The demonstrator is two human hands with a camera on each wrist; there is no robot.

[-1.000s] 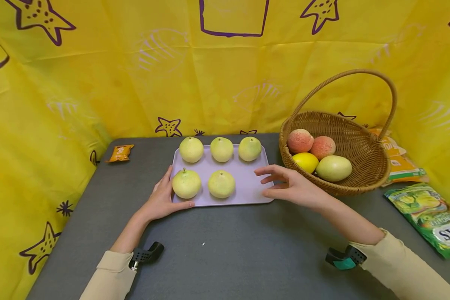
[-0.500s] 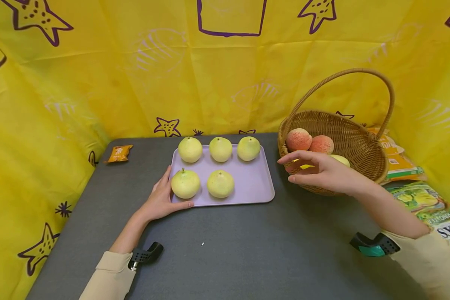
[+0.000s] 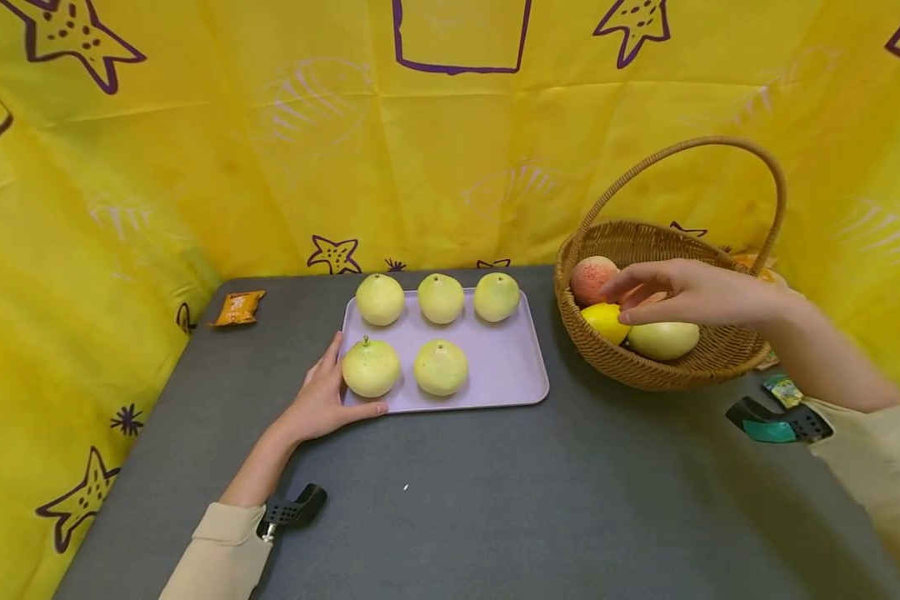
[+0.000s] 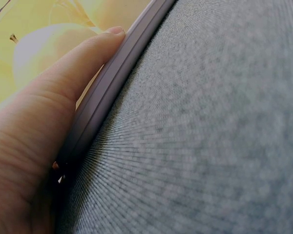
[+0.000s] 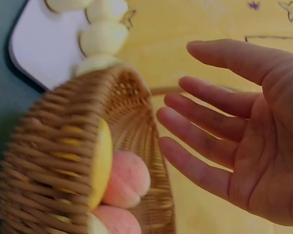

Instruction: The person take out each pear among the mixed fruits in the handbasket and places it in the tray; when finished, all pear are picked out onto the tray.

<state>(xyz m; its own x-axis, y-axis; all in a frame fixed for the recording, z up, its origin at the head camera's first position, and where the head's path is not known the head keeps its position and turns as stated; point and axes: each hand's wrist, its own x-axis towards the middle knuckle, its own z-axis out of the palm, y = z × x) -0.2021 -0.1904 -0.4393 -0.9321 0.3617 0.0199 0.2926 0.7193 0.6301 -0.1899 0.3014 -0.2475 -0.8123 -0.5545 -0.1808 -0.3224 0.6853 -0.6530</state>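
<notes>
My left hand (image 3: pixel 318 400) rests at the near left corner of a lilac tray (image 3: pixel 506 358). In the left wrist view its thumb (image 4: pixel 83 61) lies straight along the tray rim (image 4: pixel 112 78). Several round, pale green fruits stand on the tray, including a stemmed one (image 3: pixel 371 367) nearest this hand. Over the wicker basket (image 3: pixel 645 375) hovers my right hand (image 3: pixel 693 293), fingers extended and holding nothing. Below and around it are a peach (image 3: pixel 592 279), a yellow lemon-like fruit (image 3: pixel 604 321) and an oval pale green fruit (image 3: pixel 663 340). A second peach (image 5: pixel 118 220) is mostly hidden by the hand in the head view.
An orange snack packet (image 3: pixel 238 308) lies at the table's back left. The basket's tall handle (image 3: pixel 720 143) arches above it. Packets to its right are partly covered by my right arm. A yellow patterned cloth (image 3: pixel 435 167) hangs behind the grey table (image 3: pixel 457 508).
My right hand has moved from beside the tray's right end, rightward and up, to above the basket fruit. My left hand and the tray have stayed put.
</notes>
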